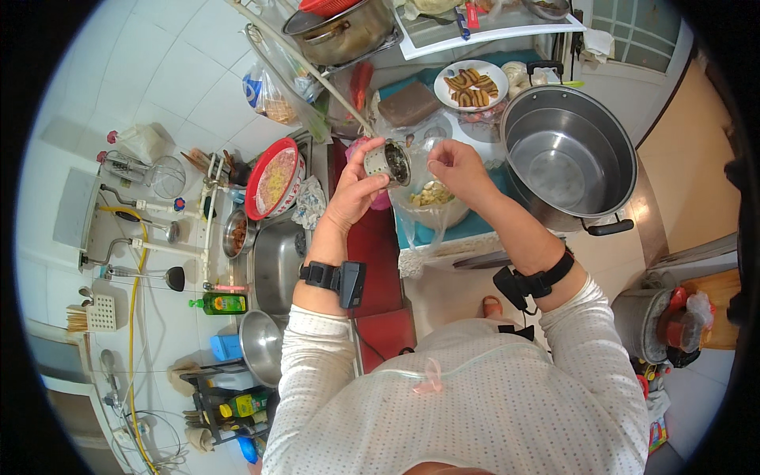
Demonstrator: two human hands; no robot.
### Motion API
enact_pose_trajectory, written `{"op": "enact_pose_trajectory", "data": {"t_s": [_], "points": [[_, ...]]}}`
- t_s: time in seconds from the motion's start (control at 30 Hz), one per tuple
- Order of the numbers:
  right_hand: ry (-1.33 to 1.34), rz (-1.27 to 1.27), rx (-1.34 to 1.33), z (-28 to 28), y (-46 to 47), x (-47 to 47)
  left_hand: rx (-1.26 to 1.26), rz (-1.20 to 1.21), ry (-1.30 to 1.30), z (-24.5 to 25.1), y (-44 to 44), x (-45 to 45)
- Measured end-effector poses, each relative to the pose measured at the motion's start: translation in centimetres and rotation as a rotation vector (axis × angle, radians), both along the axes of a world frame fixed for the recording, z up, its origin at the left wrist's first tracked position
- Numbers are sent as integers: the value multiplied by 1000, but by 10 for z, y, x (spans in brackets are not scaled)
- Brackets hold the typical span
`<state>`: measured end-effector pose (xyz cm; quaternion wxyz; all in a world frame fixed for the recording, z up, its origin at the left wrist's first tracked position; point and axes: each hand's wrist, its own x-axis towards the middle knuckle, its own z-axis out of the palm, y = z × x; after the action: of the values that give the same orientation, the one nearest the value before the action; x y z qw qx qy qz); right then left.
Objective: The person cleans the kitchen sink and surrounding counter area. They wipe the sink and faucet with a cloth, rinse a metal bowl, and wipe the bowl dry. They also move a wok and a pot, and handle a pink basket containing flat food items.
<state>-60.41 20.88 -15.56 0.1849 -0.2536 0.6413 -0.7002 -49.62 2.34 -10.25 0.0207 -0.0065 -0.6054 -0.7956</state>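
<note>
My left hand [351, 193] grips a small perforated metal strainer cup [375, 161], tipped so its mouth faces right. Dark, wet-looking bits [396, 164] line the inside of the cup. To its right, my right hand [466, 172] hovers with thumb and fingertips drawn together; whether anything small is between them is not clear. Beneath both hands, a clear plastic bag [423, 221] stands at the counter's edge, holding pale yellow-green food scraps [432, 195]. The bag's upper part rises behind my right fingertips.
A large steel pot [564, 160] stands at the right, near a plate of browned slices [471, 86]. Left are the sink [276, 267], a red-rimmed basin [256, 196], a small bowl of brown pieces [238, 236] and a steel bowl [260, 347]. A laden shelf [493, 34] overhangs the back.
</note>
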Motion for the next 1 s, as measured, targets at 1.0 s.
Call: {"op": "enact_pose_trajectory", "data": {"t_s": [1.0], "points": [[487,-81,357,20,9,-3,8,-55,-47,2,-2,-10]]}}
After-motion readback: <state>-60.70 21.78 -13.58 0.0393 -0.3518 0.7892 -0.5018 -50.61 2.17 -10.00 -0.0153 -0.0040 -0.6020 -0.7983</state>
